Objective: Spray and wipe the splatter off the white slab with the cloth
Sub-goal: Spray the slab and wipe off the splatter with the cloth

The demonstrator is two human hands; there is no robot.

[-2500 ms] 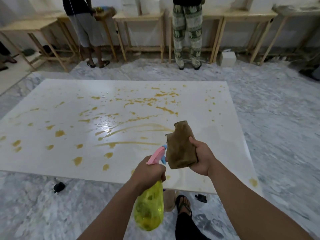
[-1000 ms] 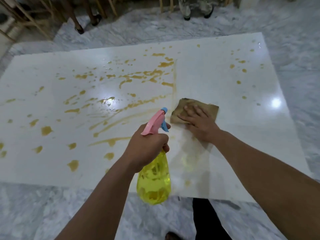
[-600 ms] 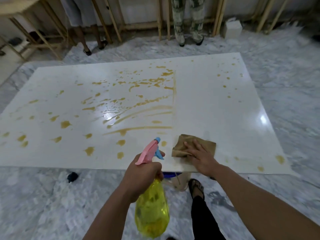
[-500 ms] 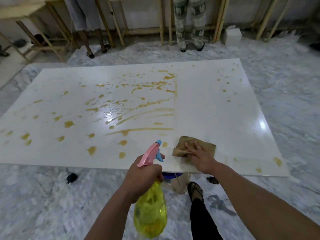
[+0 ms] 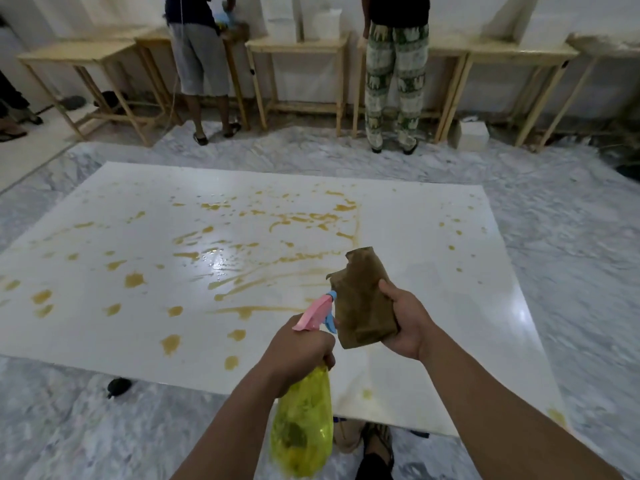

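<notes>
Gripping the neck of a yellow spray bottle (image 5: 303,427), the left hand (image 5: 298,353) has its fingers wrapped tight under the pink trigger head (image 5: 313,313), whose blue nozzle tip points out over the white slab (image 5: 433,237). The right hand (image 5: 405,323) holds a folded brown cloth (image 5: 363,299) upright in the air above the slab's near edge, thumb on one side and fingers curled behind it, the cloth just beside the trigger head. The slab lies flat on a grey marble floor (image 5: 571,237), its left and middle parts dotted and streaked with yellow-brown splatter (image 5: 135,279), with a wet sheen near the middle; the right part carries only a few small spots. No brand, label or writing can be read on the bottle or cloth. A sandalled foot (image 5: 379,441) shows below the slab's near edge.
</notes>
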